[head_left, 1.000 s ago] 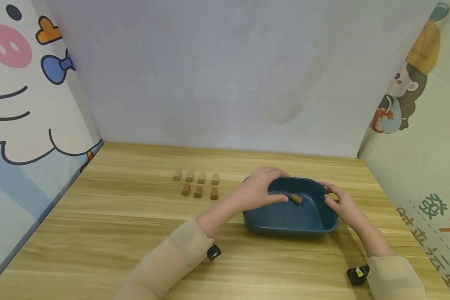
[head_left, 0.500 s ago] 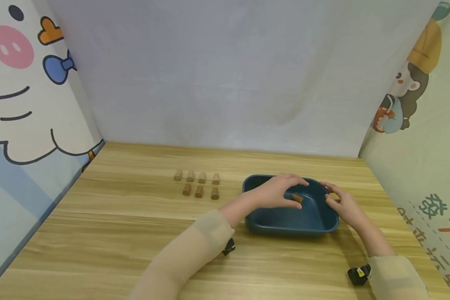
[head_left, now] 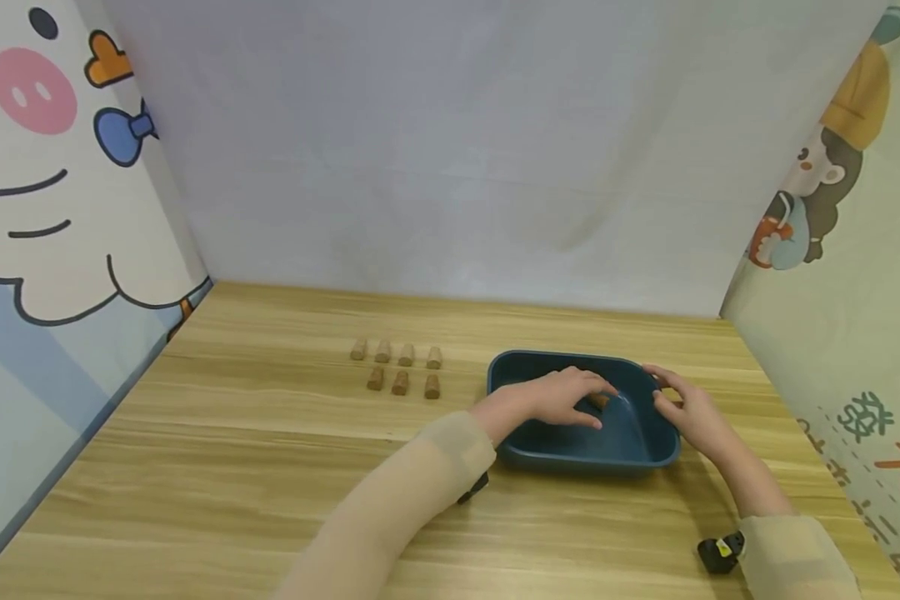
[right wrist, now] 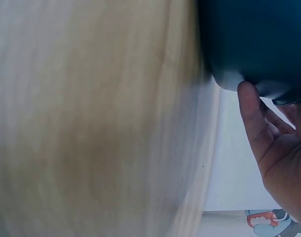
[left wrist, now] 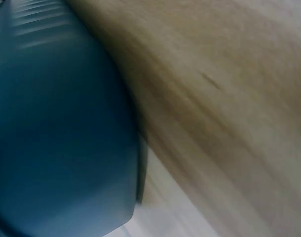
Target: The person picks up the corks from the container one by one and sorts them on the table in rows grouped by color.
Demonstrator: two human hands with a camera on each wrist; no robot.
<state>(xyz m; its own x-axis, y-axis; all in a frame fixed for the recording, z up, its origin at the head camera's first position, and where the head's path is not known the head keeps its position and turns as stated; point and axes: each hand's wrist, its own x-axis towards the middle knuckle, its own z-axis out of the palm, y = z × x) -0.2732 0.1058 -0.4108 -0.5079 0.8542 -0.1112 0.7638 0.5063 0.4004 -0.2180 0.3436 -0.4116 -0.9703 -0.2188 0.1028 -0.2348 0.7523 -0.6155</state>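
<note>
Inside a dark blue plastic basin (head_left: 622,437) on the table, my left hand (head_left: 558,397) hovers with its thumb and fingers spread apart. A brown cork (head_left: 599,401) lies on the basin's floor, partly hidden by those fingers; no grip on it shows. At the basin's right end, my right hand (head_left: 690,414) holds the rim. In the right wrist view its thumb (right wrist: 252,111) presses the outer wall, with the other fingers bent behind it. The left wrist view has only the basin's outer side (left wrist: 66,123) and tabletop, not the hand.
Left of the basin stand two rows of corks on the wooden table (head_left: 232,467): lighter corks (head_left: 383,351) behind, darker corks (head_left: 400,383) in front. A pale cloth (head_left: 450,167) hangs at the back, with printed cloths on both sides.
My left hand has moved right and lower into the basin, from over its left part to beside the cork. The right hand stays at the rim.
</note>
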